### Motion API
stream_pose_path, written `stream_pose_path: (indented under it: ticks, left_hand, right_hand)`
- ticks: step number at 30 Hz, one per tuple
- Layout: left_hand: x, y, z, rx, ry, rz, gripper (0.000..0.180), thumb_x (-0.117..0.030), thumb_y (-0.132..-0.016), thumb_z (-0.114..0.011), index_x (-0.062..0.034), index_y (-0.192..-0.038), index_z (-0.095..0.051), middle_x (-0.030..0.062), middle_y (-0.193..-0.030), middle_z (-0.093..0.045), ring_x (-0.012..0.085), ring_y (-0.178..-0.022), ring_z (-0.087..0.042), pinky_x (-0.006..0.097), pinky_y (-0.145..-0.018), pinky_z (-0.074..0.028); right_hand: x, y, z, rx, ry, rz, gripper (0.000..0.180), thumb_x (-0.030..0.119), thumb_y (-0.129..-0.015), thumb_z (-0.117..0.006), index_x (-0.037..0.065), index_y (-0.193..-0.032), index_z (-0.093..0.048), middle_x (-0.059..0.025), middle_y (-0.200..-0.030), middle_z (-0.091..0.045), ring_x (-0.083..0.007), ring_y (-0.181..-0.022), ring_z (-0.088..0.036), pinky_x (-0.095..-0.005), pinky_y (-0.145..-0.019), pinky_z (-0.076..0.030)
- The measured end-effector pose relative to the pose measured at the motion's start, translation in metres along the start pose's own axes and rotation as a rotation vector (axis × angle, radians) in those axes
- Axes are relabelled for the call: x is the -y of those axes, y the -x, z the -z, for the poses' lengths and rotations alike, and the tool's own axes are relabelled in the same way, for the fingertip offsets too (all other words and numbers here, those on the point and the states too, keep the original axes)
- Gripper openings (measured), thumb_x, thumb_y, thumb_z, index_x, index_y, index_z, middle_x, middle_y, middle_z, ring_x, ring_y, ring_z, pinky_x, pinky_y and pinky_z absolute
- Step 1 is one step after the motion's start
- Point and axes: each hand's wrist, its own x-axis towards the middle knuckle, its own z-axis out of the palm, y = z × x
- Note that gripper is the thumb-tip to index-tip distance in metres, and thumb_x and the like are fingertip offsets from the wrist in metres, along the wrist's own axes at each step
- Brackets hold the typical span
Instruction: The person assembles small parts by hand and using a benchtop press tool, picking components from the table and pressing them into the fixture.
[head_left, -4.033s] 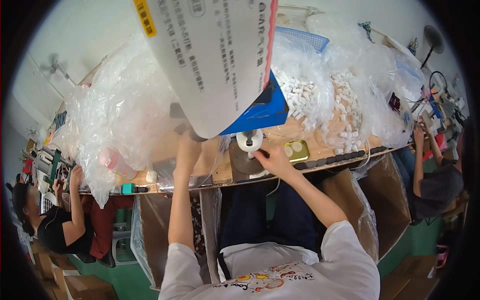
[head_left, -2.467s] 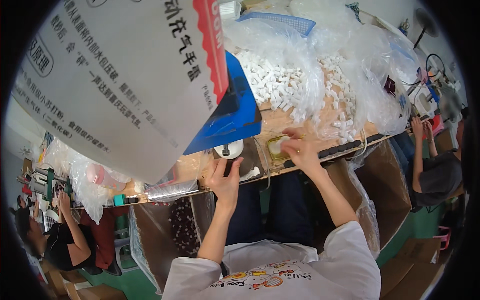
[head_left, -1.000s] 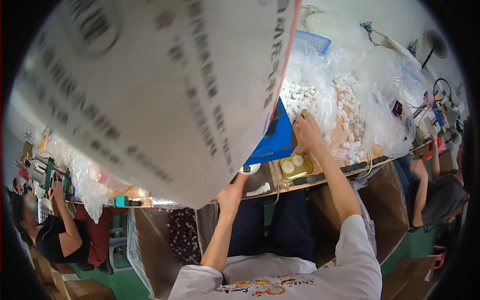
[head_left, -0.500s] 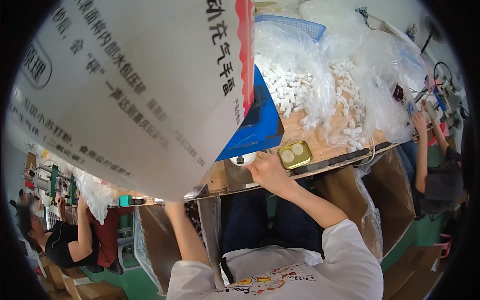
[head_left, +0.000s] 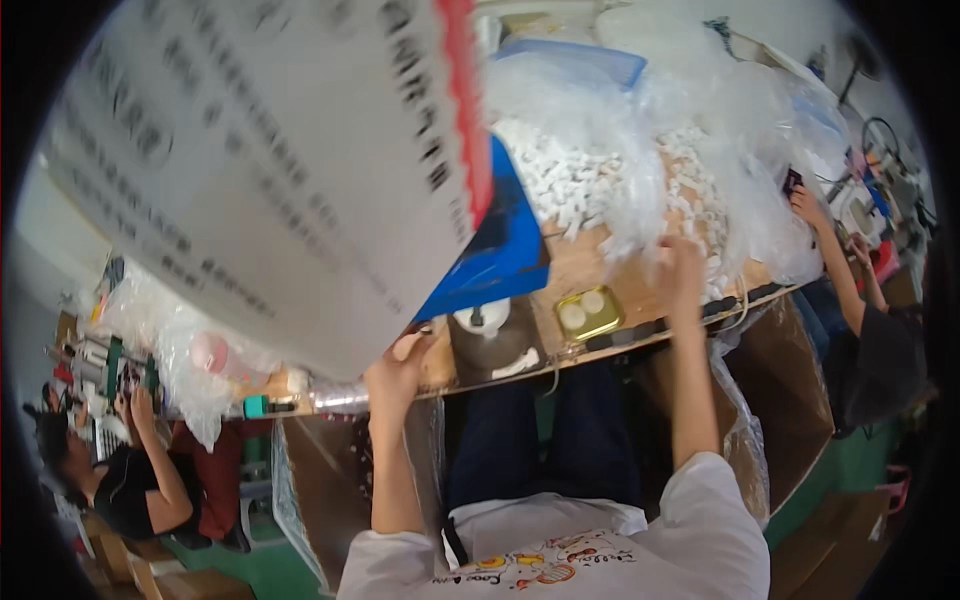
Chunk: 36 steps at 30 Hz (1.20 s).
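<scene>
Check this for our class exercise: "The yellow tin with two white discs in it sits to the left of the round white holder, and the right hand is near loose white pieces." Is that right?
Not quite: the side is wrong. In the head view, the yellow tin with two white discs sits to the right of the round white holder. The right hand is near loose white pieces, as stated.

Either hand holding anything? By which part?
Can't tell: left hand and right hand, the latter near the small white pieces, are both too blurred to show any hold.
</scene>
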Motion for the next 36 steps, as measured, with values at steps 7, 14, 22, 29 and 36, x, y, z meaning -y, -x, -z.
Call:
stream_pose_path:
  ticks: [7, 14, 22, 29, 36]
  left_hand:
    - [-0.026, 0.015, -0.008, 0.117, -0.039, -0.228, 0.031, 0.003, -0.076, -0.078, 0.0014, -0.106, -0.071, 0.0116, -0.098, -0.073, 0.0217, -0.088, -0.070, 0.032, -0.081, -0.054]
    - [-0.003, 0.006, -0.043, -0.033, 0.365, -0.060, 0.023, 0.000, -0.088, -0.072, 0.0062, -0.109, -0.066, 0.0134, -0.094, -0.073, 0.0217, -0.087, -0.070, 0.034, -0.081, -0.054]
    - [0.014, 0.006, -0.052, 0.254, -0.043, -0.151, 0.022, 0.001, -0.083, -0.072, 0.0008, -0.105, -0.069, 0.0189, -0.092, -0.073, 0.0325, -0.082, -0.070, 0.037, -0.070, -0.051]
    - [0.016, 0.013, -0.058, 0.211, 0.060, -0.106, 0.026, -0.002, -0.082, -0.076, 0.0007, -0.108, -0.072, 0.0140, -0.097, -0.075, 0.0214, -0.086, -0.070, 0.033, -0.077, -0.052]
    - [0.011, 0.026, -0.079, -0.089, 0.062, -0.156, 0.028, -0.001, -0.076, -0.080, -0.0006, -0.103, -0.074, 0.0134, -0.094, -0.075, 0.0249, -0.084, -0.072, 0.032, -0.075, -0.053]
  right_hand:
    - [-0.040, 0.008, 0.023, 0.109, 0.260, 0.075, 0.023, 0.000, -0.081, -0.063, 0.005, -0.103, -0.059, -0.0130, -0.095, -0.069, -0.0321, -0.094, -0.065, -0.0430, -0.091, -0.045]
    - [0.102, 0.017, 0.016, 0.426, -0.627, -0.161, 0.020, -0.002, -0.083, -0.066, 0.001, -0.102, -0.068, -0.0105, -0.093, -0.069, -0.0247, -0.078, -0.068, -0.0336, -0.071, -0.053]
    - [0.119, 0.029, 0.004, 0.477, -0.355, 0.172, 0.028, -0.005, -0.078, -0.066, 0.002, -0.105, -0.066, -0.0154, -0.101, -0.065, -0.0365, -0.097, -0.064, -0.0418, -0.077, -0.052]
    - [0.131, 0.032, -0.004, 0.307, -0.582, 0.070, 0.021, -0.002, -0.078, -0.072, 0.001, -0.098, -0.071, -0.0130, -0.096, -0.070, -0.0325, -0.086, -0.068, -0.0372, -0.076, -0.054]
    - [0.216, 0.040, -0.020, 0.161, -0.979, 0.053, 0.021, -0.007, -0.074, -0.073, -0.003, -0.095, -0.072, -0.0152, -0.102, -0.073, -0.0301, -0.093, -0.070, -0.0356, -0.080, -0.057]
